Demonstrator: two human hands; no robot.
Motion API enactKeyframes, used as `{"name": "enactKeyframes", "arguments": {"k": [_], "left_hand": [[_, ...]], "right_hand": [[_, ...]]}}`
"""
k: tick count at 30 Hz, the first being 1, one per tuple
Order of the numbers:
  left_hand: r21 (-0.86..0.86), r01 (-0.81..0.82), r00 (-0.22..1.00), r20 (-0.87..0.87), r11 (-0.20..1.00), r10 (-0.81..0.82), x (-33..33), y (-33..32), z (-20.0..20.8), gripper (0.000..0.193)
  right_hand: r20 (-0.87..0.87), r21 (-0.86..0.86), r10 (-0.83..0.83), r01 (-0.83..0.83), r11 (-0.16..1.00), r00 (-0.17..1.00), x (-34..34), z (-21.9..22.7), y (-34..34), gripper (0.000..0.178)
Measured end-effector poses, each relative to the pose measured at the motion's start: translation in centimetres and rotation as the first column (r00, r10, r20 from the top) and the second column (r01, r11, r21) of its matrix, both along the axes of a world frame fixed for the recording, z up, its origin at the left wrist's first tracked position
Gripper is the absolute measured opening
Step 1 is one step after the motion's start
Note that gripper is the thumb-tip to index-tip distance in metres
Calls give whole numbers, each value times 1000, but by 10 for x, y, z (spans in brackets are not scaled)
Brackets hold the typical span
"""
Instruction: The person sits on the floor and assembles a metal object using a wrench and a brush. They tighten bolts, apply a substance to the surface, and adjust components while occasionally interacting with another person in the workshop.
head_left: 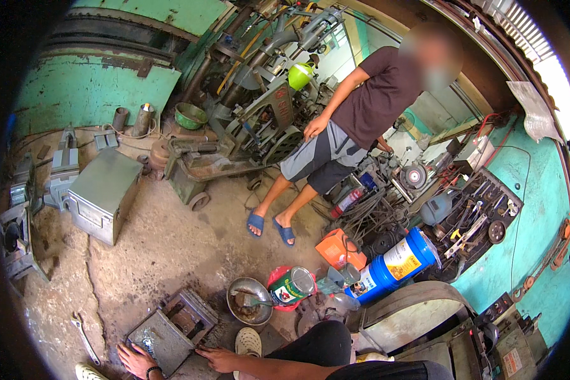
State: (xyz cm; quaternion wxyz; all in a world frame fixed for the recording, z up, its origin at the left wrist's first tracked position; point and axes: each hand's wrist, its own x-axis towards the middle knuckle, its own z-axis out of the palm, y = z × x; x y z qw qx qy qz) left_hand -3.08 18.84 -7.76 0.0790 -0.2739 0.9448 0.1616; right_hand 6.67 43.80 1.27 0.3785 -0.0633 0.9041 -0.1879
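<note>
A grey metal block with a flat plate-like top (160, 342) lies on the floor before me, joined to or resting against a dark open frame (190, 316). My left hand (137, 361) lies on the plate's near left edge with its fingers spread. At the plate's right side is my right hand (218, 359), its index finger stretched toward the edge; I see nothing held in it. Beyond stands a metal bowl (234, 310) with brown matter and a handled tool in it. An open-end wrench (85, 339) lies on the floor to the left.
A green can (296, 284) stands by the bowl. Blue buckets (394, 265) and an orange box (340, 248) are to the right. A person in blue slippers (373, 104) stands ahead, near a large machine (259, 120). A grey metal box (104, 193) sits at left.
</note>
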Motion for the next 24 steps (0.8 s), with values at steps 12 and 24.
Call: {"name": "enactKeyframes", "arguments": {"k": [12, 24], "left_hand": [[-106, 65, 993, -87, 992, -75, 7, -16, -10, 51], [-142, 76, 990, -103, 987, -91, -28, 16, 5, 53]], "right_hand": [[-56, -150, -228, 217, 964, 972, 13, 11, -15, 64], [-192, 264, -367, 408, 874, 910, -96, 60, 28, 54]]}}
